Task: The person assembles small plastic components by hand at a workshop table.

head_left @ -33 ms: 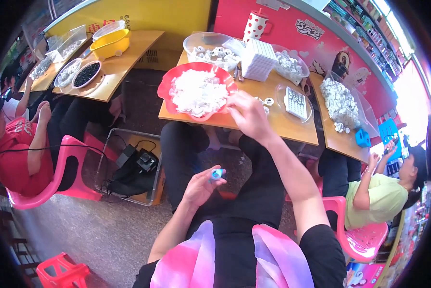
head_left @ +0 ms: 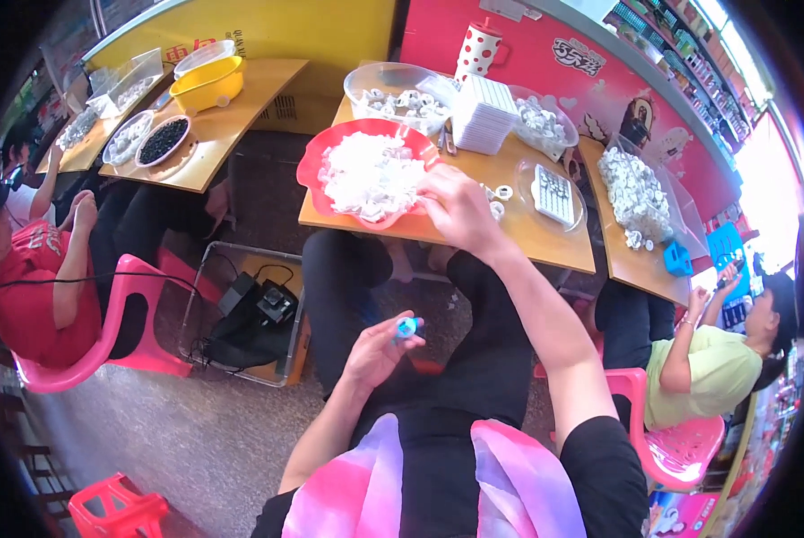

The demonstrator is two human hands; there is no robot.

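My right hand [head_left: 456, 208] reaches over the wooden table [head_left: 545, 247] to the near rim of a red basin [head_left: 311, 170] heaped with small white pieces [head_left: 371, 175]. Its fingers curl at the edge of the heap, and whether they hold a piece is hidden. My left hand [head_left: 377, 348] is low over my lap, pinching a small blue piece [head_left: 408, 327] between thumb and fingers. A few white rings [head_left: 501, 193] lie on the table just right of my right hand.
Behind the basin stand a clear tub of white rings [head_left: 393, 94], a white tray stack [head_left: 484, 115] and a dotted mug [head_left: 478, 49]. A person in red [head_left: 34, 287] sits left, a person in green [head_left: 707, 368] right. Black gear [head_left: 259, 309] lies on the floor.
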